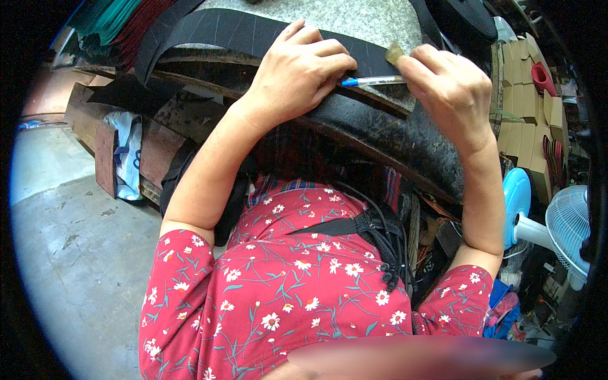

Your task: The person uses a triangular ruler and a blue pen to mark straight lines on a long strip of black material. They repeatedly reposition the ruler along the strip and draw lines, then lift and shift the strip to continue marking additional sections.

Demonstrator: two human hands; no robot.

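Note:
A long black strip (215, 28) with thin pale lines across it curves over a speckled grey slab (373, 22). On the strip's near edge lies my left hand (304, 69), its fingers bent and closed against the material, the thumb partly hidden. My right hand (449, 85) is closed at the slab's right side. From it a clear pen (380, 80) with a blue end reaches left toward my left fingers. A small olive-brown flat piece (394, 53) sticks out at my right fingertips; its kind cannot be made out.
A dark curved bench edge (399, 136) runs between me and the slab. Teal and dark red material (107, 25) hangs at far left. Wooden boards (149, 152) stand left, above grey floor (76, 253). Cardboard boxes (522, 133) and a blue-and-white fan (567, 221) are at right.

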